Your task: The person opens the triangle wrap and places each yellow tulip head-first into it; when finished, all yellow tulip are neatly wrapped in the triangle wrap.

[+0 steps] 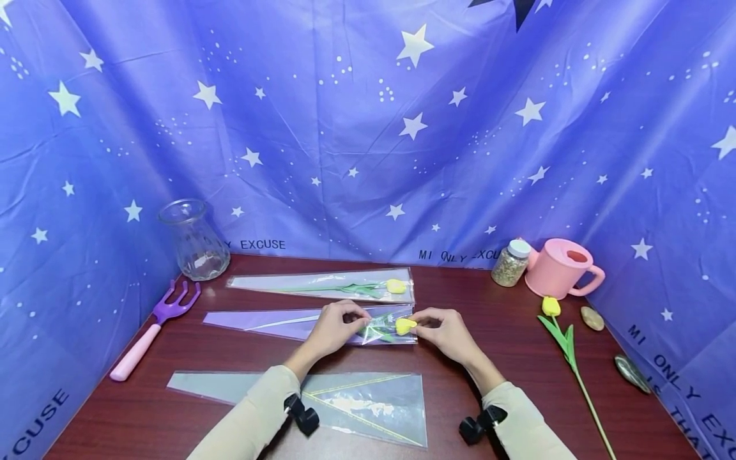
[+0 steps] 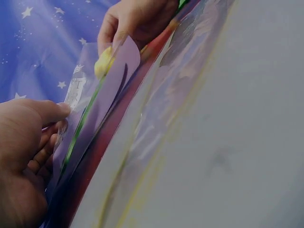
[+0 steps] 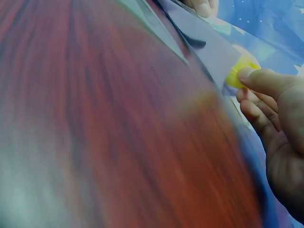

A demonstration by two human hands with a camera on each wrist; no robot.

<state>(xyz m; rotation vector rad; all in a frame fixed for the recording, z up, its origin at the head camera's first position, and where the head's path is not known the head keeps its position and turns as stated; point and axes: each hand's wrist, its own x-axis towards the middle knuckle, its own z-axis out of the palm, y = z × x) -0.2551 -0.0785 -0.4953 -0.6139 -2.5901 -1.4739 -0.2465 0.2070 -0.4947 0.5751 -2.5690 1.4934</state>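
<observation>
- Far left of the frame, low down, a purple garden fork [image 1: 151, 333] lies with its pink handle toward the lower-left corner.
- Just above it, a clear glass vase [image 1: 201, 249] stands upright against the starry backdrop [image 1: 356, 160].
- Lower centre, a flat clear sleeve [image 1: 368, 412] with yellow lines lies on the dark red table [image 1: 517, 338], narrow end left.
- Dead centre now: a lilac sleeve [image 1: 290, 329], and above it in the frame a pale sleeve [image 1: 322, 281] with its own yellow bloom [image 1: 395, 286] inside.
- Here's the left hand [image 1: 333, 328], thumb and fingers pinching the lilac sleeve by its side.
- And the yellow tulip [image 1: 405, 326]! Right of centre, its head at the lilac sleeve's wide end, green stem running leftward along the sleeve.
- The right hand [image 1: 447, 332] comes from the right, thumb and fingertips nipped close on that yellow head.
- Over to centre right, a white-lidded jar [image 1: 510, 267] stands just beside a pink watering can [image 1: 554, 271].
- Below them a spare tulip [image 1: 566, 348] lies head up-frame; at far right, a tan stone [image 1: 592, 318] and a dark stone [image 1: 631, 373].
</observation>
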